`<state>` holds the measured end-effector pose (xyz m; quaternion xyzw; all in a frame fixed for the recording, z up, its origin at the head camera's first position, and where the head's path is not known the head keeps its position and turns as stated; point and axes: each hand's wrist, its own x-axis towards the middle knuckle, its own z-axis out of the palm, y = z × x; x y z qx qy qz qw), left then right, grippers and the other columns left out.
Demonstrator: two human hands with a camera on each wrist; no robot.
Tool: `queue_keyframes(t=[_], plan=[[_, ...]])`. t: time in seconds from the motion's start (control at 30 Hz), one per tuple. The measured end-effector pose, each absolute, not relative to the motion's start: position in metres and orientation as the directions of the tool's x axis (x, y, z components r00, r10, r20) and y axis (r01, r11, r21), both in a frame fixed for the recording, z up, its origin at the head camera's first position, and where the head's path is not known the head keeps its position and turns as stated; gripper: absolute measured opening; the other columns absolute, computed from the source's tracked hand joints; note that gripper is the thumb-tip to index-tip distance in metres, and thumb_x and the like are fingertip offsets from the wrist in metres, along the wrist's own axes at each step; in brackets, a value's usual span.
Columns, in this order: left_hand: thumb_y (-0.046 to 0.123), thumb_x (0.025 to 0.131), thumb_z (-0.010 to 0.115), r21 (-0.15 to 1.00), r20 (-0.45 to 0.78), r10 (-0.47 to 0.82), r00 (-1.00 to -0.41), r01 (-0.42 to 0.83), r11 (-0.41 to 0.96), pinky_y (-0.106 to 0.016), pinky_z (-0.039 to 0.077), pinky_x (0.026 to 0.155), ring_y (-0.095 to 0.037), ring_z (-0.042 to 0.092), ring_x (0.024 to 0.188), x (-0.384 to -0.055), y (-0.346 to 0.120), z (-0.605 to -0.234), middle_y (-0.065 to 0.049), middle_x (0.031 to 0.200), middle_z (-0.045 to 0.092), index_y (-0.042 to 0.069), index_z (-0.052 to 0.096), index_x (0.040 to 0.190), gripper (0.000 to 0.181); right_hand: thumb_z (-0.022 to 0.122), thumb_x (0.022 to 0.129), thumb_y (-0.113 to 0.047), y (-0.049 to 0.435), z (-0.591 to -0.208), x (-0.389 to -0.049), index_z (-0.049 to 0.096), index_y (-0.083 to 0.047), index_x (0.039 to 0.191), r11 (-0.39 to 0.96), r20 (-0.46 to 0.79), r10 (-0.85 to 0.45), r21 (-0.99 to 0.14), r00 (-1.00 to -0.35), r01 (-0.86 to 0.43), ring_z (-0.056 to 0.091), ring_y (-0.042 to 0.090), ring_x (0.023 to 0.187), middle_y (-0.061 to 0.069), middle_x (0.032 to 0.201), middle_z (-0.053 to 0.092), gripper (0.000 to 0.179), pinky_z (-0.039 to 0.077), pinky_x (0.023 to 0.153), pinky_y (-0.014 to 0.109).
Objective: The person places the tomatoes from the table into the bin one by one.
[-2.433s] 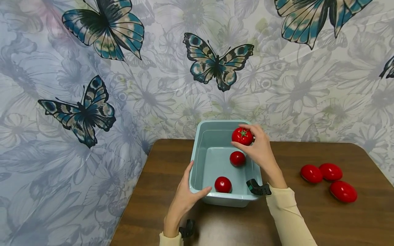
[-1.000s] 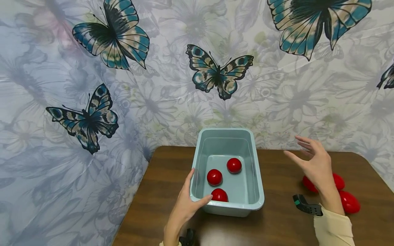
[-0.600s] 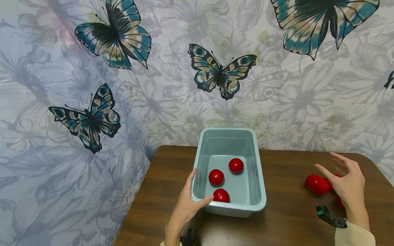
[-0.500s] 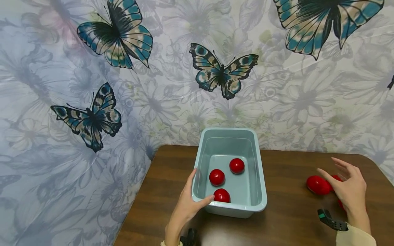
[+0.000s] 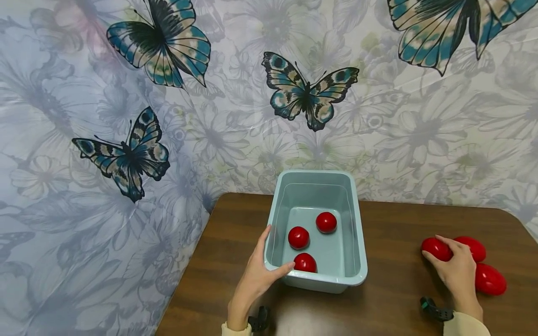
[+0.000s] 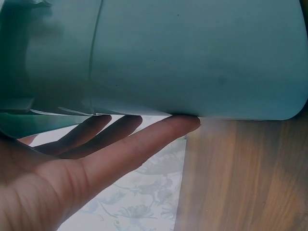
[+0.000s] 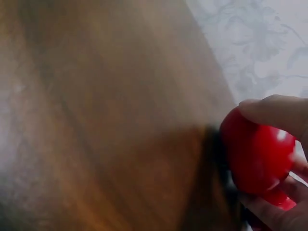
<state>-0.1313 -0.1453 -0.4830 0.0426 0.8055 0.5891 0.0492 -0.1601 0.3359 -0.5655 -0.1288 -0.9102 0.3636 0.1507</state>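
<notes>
wall cover (image 5: 235, 28) w/ butterflies at back, brown table (image 5: 395, 252) in front: looks smooth, so anything round nudged by a knuckle cd roll. blue-green bin (image 5: 319, 191) upright on it, cd prob skid or tip if its corner got shoved too hard; a jolt wd set its load rolling. a lopsided pinch cd also let a slick round thing slip. left hand (image 5: 256, 277) spread wide, fingers nr straight agst bin's left side, thumb at near rim, not clenched. right hand (image 5: 458, 273) well off to the rt, fingers + thumb curled round gripped red fruit (image 5: 435, 247), gap only as wide as that fruit; can't tell if it's off the table. near red fruit (image 5: 491, 280) & back red fruit (image 5: 472, 247) on table just beside that hand. 3 binned red fruit (image 5: 299, 238) on bin floor, nearer two maybe touching, can't tell
</notes>
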Motion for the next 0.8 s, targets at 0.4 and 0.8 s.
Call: queue_keyframes(t=[0.4, 0.8], plan=[[0.033, 0.084, 0.087, 0.962, -0.023, 0.140, -0.990, 0.017, 0.273, -0.063, 0.049, 0.104, -0.044, 0.043, 0.140, -0.132, -0.145, -0.482, -0.011, 0.164, 0.035, 0.028, 0.024, 0.166, 0.103, 0.081, 0.086, -0.003, 0.335, -0.573, -0.157, 0.057, 0.006, 0.139, 0.680, 0.180, 0.401, -0.715, -0.898, 0.161, 0.040, 0.058, 0.129, 0.041, 0.138, 0.047, 0.059, 0.031, 0.107, 0.077], [0.033, 0.085, 0.086, 0.964, -0.008, 0.152, -0.988, 0.033, 0.264, -0.061, 0.050, 0.103, -0.044, 0.042, 0.141, -0.132, -0.147, -0.484, -0.010, 0.165, 0.035, 0.027, 0.023, 0.166, 0.103, 0.081, 0.089, -0.012, 0.336, -0.556, -0.152, 0.058, 0.005, 0.141, 0.633, 0.147, 0.452, -0.747, -0.880, 0.201, 0.042, 0.057, 0.131, 0.039, 0.142, 0.051, 0.060, 0.028, 0.107, 0.075]])
